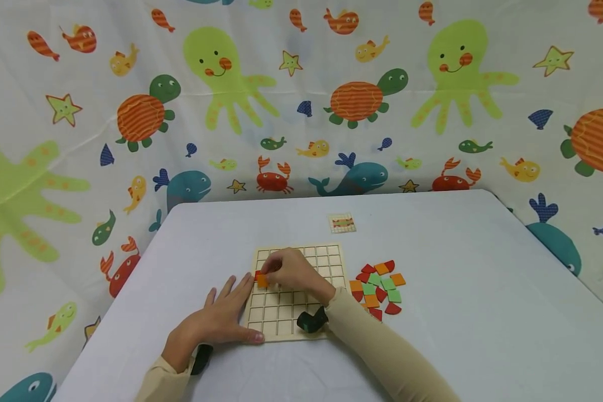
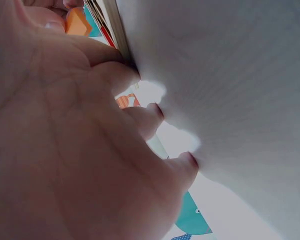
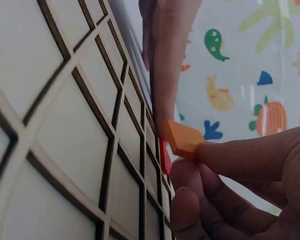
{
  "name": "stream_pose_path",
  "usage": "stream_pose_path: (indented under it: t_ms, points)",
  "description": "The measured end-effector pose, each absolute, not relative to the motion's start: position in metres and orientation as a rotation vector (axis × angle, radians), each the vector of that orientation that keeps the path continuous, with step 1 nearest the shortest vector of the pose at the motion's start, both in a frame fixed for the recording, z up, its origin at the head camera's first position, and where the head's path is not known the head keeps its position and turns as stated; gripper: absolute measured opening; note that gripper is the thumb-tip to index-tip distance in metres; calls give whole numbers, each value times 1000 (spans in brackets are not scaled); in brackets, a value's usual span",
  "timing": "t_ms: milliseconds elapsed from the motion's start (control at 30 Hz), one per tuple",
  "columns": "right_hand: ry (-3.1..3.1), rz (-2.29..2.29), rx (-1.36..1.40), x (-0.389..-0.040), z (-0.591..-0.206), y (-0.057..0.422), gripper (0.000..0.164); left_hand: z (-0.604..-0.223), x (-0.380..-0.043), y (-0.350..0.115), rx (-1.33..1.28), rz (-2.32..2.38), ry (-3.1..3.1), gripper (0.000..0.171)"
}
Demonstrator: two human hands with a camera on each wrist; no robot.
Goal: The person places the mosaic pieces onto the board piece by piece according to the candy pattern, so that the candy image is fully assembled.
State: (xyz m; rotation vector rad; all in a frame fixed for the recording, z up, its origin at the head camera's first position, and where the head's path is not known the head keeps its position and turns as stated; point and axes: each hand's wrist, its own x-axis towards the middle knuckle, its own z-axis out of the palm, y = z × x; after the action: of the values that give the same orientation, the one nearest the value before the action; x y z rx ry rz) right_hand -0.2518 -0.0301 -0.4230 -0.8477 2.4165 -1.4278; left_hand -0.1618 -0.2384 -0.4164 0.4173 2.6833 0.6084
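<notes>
A square wooden grid board (image 1: 283, 328) lies on the white table. Between thumb and fingers my right hand (image 1: 295, 272) pinches an orange square tile (image 3: 185, 140), held over the left side of the board. Just past that tile, a red piece (image 3: 165, 157) sits in a cell by the board's left edge, partly covered from view. My left hand (image 1: 222, 317) rests with spread fingers along this edge, its thumb at the near left corner. In the left wrist view, its fingertips (image 2: 187, 162) touch the table.
Right of the board lies a loose cluster of red, orange and green tiles (image 1: 374, 278), several of them quarter-round. Behind the board is a small card (image 1: 342, 223) with a coloured pattern on a grid. A sea-animal cloth (image 1: 291, 111) hangs behind the table.
</notes>
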Motion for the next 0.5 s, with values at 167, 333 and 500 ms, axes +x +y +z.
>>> stream_pose_path:
  t_ms: [167, 333, 500]
  points:
    - [2431, -1375, -892, -250, -424, -36, 8, -416, -161, -239, 419, 607, 2681, 135]
    - [2470, -1314, -978, -250, -427, -40, 8, -416, -162, -238, 417, 594, 2680, 136]
    - [2507, -1247, -1040, -249, -428, -43, 7, -417, -163, -238, 415, 592, 2680, 136]
